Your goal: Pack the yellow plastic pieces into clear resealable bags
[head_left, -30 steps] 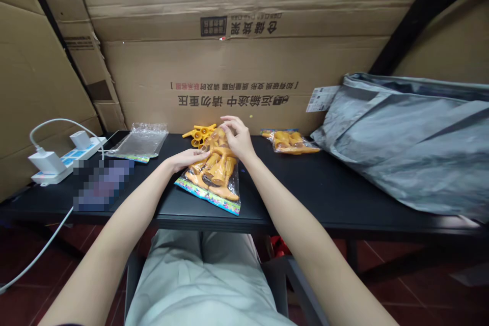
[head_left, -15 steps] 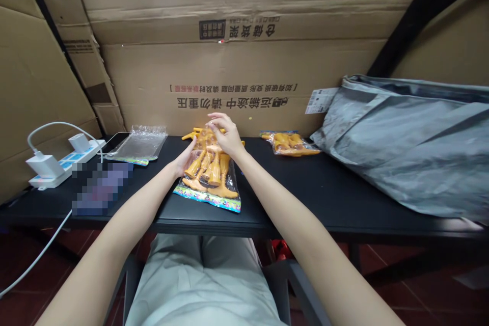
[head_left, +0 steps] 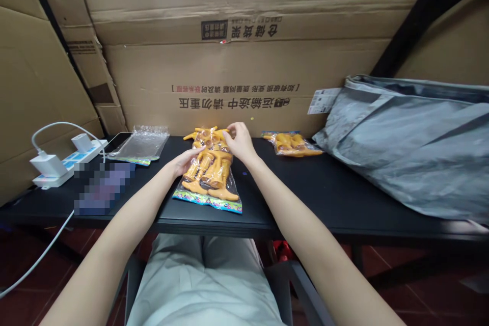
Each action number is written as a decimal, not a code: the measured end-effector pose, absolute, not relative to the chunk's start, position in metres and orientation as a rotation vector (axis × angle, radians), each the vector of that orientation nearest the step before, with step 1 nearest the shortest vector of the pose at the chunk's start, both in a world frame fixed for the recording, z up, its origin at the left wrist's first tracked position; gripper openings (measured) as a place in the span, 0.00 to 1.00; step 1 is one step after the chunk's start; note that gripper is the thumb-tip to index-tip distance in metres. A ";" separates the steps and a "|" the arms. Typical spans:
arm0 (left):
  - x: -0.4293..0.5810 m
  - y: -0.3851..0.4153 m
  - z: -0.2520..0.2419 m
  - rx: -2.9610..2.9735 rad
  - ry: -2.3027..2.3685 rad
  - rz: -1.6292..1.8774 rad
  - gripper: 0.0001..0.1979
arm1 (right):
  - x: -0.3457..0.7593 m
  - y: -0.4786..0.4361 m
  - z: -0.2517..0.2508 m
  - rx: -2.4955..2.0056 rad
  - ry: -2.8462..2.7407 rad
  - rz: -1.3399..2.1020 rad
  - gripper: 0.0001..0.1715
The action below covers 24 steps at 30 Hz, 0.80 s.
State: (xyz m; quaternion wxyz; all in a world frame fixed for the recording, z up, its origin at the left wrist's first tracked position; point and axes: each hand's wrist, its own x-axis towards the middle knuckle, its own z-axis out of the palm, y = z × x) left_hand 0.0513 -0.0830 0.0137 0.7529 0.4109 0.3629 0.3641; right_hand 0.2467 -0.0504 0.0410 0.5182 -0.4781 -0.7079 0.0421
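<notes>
A clear plastic bag point(head_left: 234, 196) with a colourful printed strip along its near edge lies on the black table in front of me. Several orange-yellow plastic pieces point(head_left: 216, 173), some flared like cups and some T-shaped, fill it. More orange pieces point(head_left: 202, 135) stick out at its far end. My left hand point(head_left: 187, 160) grips the bag's left side, thumb on top and the other fingers mostly hidden. At the far right corner, my right hand point(head_left: 240, 140) pinches the end of an orange piece between thumb and fingers.
Another bag of orange pieces point(head_left: 292, 143) lies to the right, before a large grey bag point(head_left: 405, 147). On the left are a flat clear plastic bag point(head_left: 143, 143), a white power strip point(head_left: 71, 163) with chargers and a cable, and a blurred-out item point(head_left: 105, 191). Cardboard point(head_left: 237, 66) stands behind.
My right hand has shifted right and slightly nearer, from above the bag's far end to its far right corner. The left thumb now lies further over the bag.
</notes>
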 end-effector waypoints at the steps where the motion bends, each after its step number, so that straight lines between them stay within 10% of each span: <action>1: 0.051 -0.083 0.013 0.900 0.799 0.789 0.21 | 0.253 -0.051 0.040 -1.246 -1.664 0.112 0.09; 10: 0.048 -0.081 0.013 0.889 0.810 0.770 0.18 | 0.269 -0.069 0.029 -1.357 -1.495 1.367 0.22; 24: 0.043 -0.068 0.015 0.881 0.925 1.310 0.05 | 0.250 -0.060 0.017 -0.944 -1.043 1.406 0.09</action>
